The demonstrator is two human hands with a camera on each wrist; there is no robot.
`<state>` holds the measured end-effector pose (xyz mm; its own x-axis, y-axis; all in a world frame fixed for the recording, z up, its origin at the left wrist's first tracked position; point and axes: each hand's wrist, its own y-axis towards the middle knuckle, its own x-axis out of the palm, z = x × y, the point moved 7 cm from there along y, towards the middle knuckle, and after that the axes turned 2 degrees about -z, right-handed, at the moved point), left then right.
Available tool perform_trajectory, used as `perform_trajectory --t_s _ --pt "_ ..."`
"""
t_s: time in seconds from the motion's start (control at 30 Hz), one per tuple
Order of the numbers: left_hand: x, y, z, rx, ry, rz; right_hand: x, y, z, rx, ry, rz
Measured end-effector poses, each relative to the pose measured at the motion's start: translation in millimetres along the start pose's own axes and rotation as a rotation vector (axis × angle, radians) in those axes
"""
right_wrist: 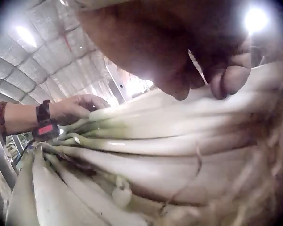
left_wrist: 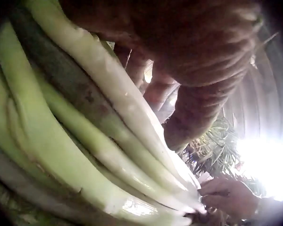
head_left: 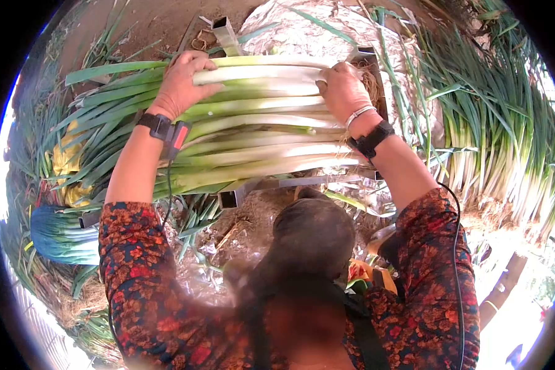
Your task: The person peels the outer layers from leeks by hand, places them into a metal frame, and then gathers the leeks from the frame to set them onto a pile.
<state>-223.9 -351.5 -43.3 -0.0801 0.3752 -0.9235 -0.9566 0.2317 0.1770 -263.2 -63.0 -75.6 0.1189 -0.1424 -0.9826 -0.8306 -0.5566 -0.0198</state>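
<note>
A row of long green onions [head_left: 253, 120] lies side by side across a metal frame, leaves to the left and roots to the right. At its far edge, my left hand [head_left: 184, 83] grips a green onion [head_left: 265, 74] where white turns to green, thumb on the near side. My right hand [head_left: 344, 92] pinches the white end of the far stalks, close to the roots [head_left: 371, 86]. In the right wrist view, thumb and fingertips of the right hand [right_wrist: 165, 47] press on the white stalks [right_wrist: 188, 122]. The left wrist view shows the left hand [left_wrist: 188, 47] over the outermost stalk [left_wrist: 127, 99].
Square metal posts [head_left: 226, 37] of the frame stand up at the far side. More green onions [head_left: 493, 135] are piled at the right. A tied bundle [head_left: 61, 234] lies at the lower left, near yellow wrapping [head_left: 66, 157]. Pale sheeting [head_left: 277, 24] covers ground beyond the frame.
</note>
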Motion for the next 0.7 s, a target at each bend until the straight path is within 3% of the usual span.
perform_trajectory --t_s 0.03,0.13,0.43,0.53,0.57,0.7 --pt "-1 -1 3 0.0 -0.049 0.012 14 2 13 0.113 0.142 0.049" --pt "0 -2 -3 -0.003 -0.102 0.049 22 3 24 0.09 0.284 0.082" --pt "23 16 -21 -0.161 0.011 -0.026 26 25 28 0.195 0.204 0.051" --pt "27 12 -26 -0.209 -0.03 0.052 17 19 16 0.214 0.082 0.07" --pt "36 10 -33 -0.24 0.066 -0.09 10 15 9 0.169 0.053 0.113" --pt "37 7 -24 -0.299 0.038 -0.179 11 19 -3 0.108 -0.049 0.131"
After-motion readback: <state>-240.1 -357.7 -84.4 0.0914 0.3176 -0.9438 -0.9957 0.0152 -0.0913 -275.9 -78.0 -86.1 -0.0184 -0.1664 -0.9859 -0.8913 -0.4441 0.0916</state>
